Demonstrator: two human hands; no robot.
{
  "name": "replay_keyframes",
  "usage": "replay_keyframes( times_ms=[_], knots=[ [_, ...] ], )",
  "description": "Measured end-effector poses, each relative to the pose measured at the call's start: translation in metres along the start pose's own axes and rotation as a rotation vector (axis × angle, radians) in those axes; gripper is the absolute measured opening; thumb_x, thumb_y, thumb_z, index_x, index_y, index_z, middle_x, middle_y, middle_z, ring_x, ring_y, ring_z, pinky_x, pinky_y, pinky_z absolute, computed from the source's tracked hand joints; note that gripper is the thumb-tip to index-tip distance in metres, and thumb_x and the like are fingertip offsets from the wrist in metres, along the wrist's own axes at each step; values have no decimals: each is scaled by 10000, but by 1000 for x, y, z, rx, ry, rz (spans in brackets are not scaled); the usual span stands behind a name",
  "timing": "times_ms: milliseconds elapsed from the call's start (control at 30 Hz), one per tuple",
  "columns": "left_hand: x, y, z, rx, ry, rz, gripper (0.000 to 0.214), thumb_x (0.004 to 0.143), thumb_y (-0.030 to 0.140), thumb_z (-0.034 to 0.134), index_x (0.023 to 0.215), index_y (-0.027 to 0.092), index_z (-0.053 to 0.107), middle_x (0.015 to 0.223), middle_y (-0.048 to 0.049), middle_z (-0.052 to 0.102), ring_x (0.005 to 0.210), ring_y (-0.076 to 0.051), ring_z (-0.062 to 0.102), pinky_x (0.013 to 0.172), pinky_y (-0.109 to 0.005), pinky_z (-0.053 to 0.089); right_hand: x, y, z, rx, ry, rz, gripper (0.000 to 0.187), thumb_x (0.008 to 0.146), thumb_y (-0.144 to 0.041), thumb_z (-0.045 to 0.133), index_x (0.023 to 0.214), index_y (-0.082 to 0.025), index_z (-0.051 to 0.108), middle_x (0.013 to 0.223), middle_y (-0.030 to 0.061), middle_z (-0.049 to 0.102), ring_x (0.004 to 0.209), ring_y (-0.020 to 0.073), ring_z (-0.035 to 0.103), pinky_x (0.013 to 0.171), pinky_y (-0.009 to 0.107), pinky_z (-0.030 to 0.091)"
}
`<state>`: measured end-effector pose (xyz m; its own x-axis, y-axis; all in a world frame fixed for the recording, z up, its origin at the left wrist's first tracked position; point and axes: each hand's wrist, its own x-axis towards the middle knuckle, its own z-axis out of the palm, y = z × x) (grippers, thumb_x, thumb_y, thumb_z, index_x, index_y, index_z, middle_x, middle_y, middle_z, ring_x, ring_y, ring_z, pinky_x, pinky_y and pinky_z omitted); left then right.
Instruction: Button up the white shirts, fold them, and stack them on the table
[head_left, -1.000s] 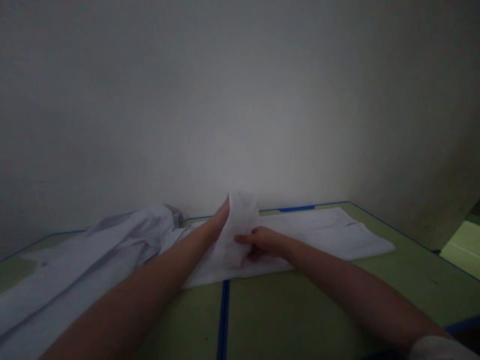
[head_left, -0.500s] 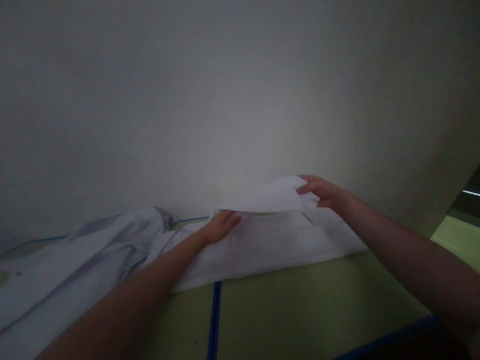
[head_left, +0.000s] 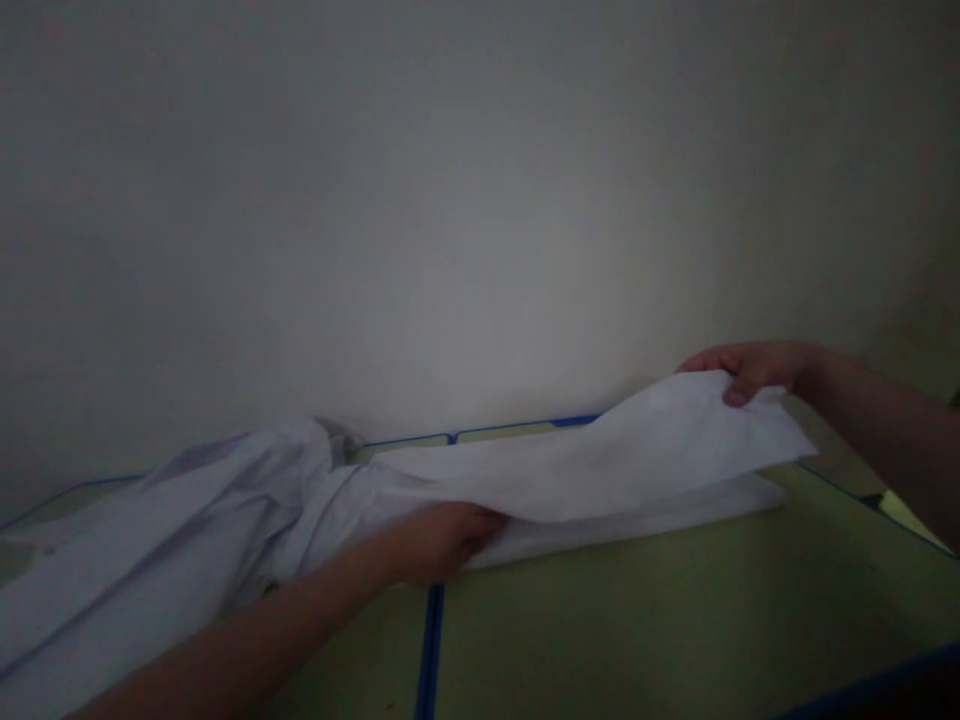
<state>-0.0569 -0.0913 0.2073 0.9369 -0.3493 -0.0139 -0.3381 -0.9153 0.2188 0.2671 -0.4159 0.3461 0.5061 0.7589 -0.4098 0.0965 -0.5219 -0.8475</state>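
Note:
A white cloth (head_left: 600, 470) lies folded along the far side of a green table (head_left: 637, 620). My right hand (head_left: 742, 368) pinches the cloth's top layer at its right end and holds it lifted and stretched to the right. My left hand (head_left: 442, 535) rests on the cloth's near edge at the middle, with its fingertips under the lifted layer; I cannot see if they grip it. The lower layer stays flat on the table.
A crumpled pale garment (head_left: 150, 540) spreads over the table's left side. Blue tape lines (head_left: 431, 650) cross the green surface and run along its edges. A plain wall (head_left: 450, 200) stands right behind the table. The scene is dim.
My right hand has carried the cloth's top layer farther right and stretched it out. My left hand has slid back toward the near edge of the cloth.

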Motion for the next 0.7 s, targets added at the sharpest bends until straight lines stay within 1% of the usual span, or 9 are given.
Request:
replay_keyframes(
  times_ms=[133,233,267,300,367,467,600,633,700],
  knots=[
    [9,17,10,-81,3,-145,520,898,445,298,1384,263,282,1368,-31,420,1240,-218,399,1027,-354,333,-7,-25,-7,4,63,-63,480,556,-86,732,1022,-143,633,1023,139,649,812,183,653,628,188,494],
    [9,18,20,-34,48,-227,552,887,491,294,1388,260,279,1349,-43,445,1246,-236,390,1051,-387,300,-15,-27,-24,65,217,-71,292,712,-266,634,963,-119,624,1055,122,637,769,104,649,632,162,448],
    [7,17,23,-13,76,-246,543,885,491,297,1379,265,300,1342,-43,454,1244,-239,393,1057,-394,290,-16,-22,-30,75,244,-54,290,745,-307,585,947,-101,618,1061,122,632,755,82,645,635,159,436],
    [4,17,25,6,101,-261,537,883,492,303,1372,270,315,1338,-43,459,1242,-241,395,1061,-400,283,-15,-13,-35,70,236,-27,305,746,-322,576,935,-85,615,1056,127,632,745,76,644,638,160,434],
    [-3,17,26,35,129,-275,552,872,502,327,1373,269,315,1343,-50,453,1242,-250,393,1062,-412,279,-7,15,-40,18,122,41,343,650,-275,681,925,-77,625,1014,143,645,740,116,651,642,182,458],
    [-21,18,21,41,86,-314,591,847,536,356,1359,240,348,1340,-76,452,1223,-269,415,1038,-419,308,16,74,-38,-76,-51,121,462,471,-144,780,911,-119,642,922,137,669,744,209,654,624,245,516],
    [-58,20,6,-43,-72,-415,471,858,522,330,1212,280,525,1214,-51,575,1088,-250,542,936,-379,416,45,150,-31,-50,-24,194,461,470,-158,756,912,-158,625,934,115,659,808,237,642,667,290,532],
    [-70,20,4,-58,-102,-433,443,862,510,331,1193,302,537,1191,-34,592,1058,-238,563,913,-362,434,49,162,-31,-21,-37,201,467,479,-164,748,927,-160,616,952,118,652,830,241,637,691,301,531],
    [-98,17,2,-17,-70,-470,419,840,512,380,1181,332,544,1173,-12,605,1017,-225,585,881,-338,457,56,176,-31,33,-64,189,478,498,-174,734,956,-158,597,978,125,641,854,245,630,727,323,525]
  ],
)
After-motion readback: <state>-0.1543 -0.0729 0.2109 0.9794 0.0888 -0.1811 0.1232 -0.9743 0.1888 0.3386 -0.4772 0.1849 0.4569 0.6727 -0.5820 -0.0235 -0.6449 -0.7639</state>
